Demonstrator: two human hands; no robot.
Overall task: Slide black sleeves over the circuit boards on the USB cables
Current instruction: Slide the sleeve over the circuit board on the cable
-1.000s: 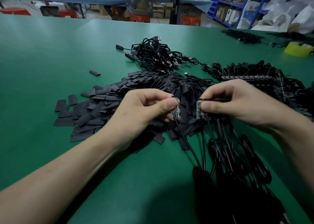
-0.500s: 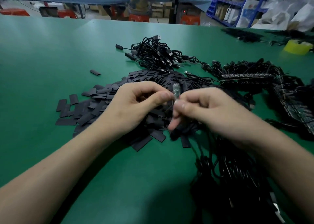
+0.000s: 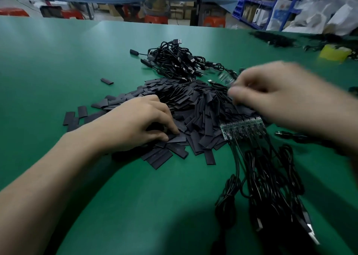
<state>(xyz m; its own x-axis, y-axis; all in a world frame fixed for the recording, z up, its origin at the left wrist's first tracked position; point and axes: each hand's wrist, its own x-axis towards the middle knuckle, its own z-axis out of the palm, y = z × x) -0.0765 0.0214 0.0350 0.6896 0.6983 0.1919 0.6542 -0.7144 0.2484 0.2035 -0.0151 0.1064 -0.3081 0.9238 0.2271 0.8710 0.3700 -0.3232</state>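
A heap of flat black sleeves (image 3: 193, 107) lies on the green table (image 3: 58, 65). My left hand (image 3: 141, 123) rests on the heap's near left edge, with its fingertips pinching down on one sleeve (image 3: 175, 138). My right hand (image 3: 280, 97) is blurred, above the heap's right side, and seems to hold a small circuit board (image 3: 225, 78) at its fingertips. A row of joined green circuit boards (image 3: 243, 128) lies below it, with black USB cables (image 3: 271, 187) running toward me.
A tangle of finished cables (image 3: 178, 61) sits beyond the heap. One stray sleeve (image 3: 107, 81) lies to the left. A yellow tape roll (image 3: 334, 52) and more cables are at far right. A person sits at another table (image 3: 157, 1) behind.
The hands have parted. My left hand dropped onto the sleeve heap; my right hand swung up and right with the board. The row of boards and cables now lies uncovered.
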